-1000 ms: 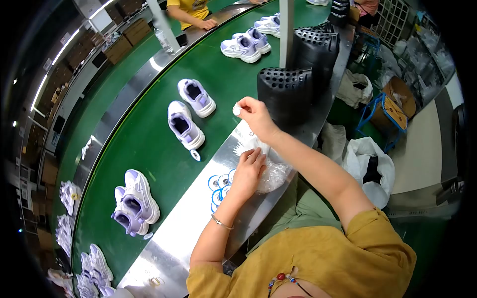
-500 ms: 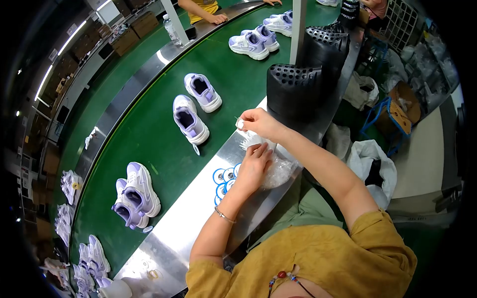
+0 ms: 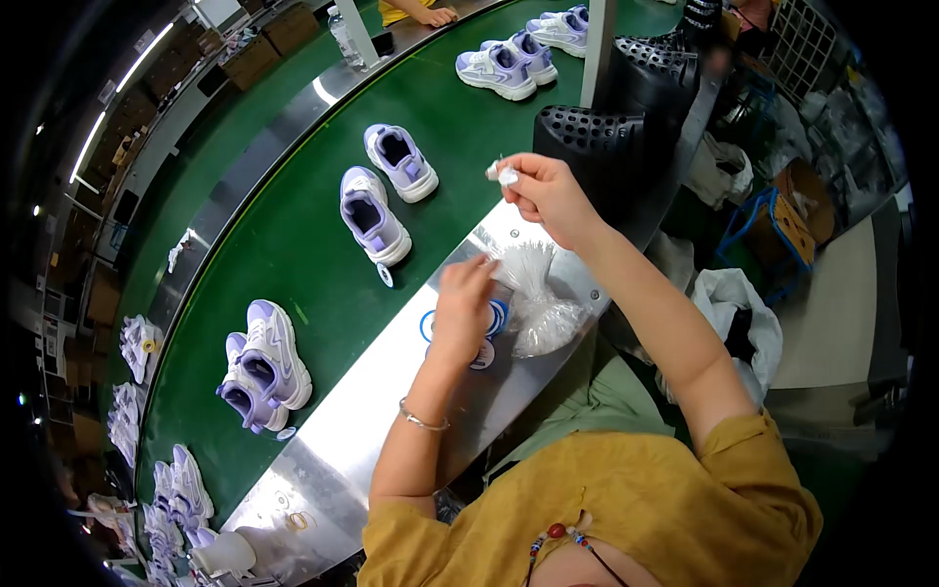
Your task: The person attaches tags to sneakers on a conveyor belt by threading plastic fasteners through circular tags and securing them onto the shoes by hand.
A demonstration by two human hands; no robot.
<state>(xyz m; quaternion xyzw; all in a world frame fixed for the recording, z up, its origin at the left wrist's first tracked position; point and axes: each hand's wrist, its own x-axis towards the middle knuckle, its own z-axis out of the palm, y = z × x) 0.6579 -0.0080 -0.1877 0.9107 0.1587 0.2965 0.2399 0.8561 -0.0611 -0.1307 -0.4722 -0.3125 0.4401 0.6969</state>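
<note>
Head view, my right hand (image 3: 555,199) is up over the inner edge of the metal ledge (image 3: 342,426), thumb and fingers pinched on a small white piece (image 3: 508,177); too small to tell what it is. Left hand (image 3: 462,311) is low over the ledge, fingers bent and blurred, can't tell if they grasp anything. Round tags (image 3: 498,315) with blue rims lie under and beside it, partly hidden; bundle of clear strands (image 3: 533,301) is just beside its fingertips, fanned at one end, on the ledge between me and the green belt (image 3: 318,293). Step in hand, as I judge it: handling small parts, right hand on the white piece, left among tags and strands. From here a next move calls for a light fingertip pinch on the right, white piece kept clear of the loose strand ends, and on the left careful separating so overlapping tags don't come up together. Nearest pair of shoes (image 3: 375,233) is on the belt, openings up, with a round tag (image 3: 384,275) at one heel; another pair (image 3: 276,367) is further left, apart from both hands.
</note>
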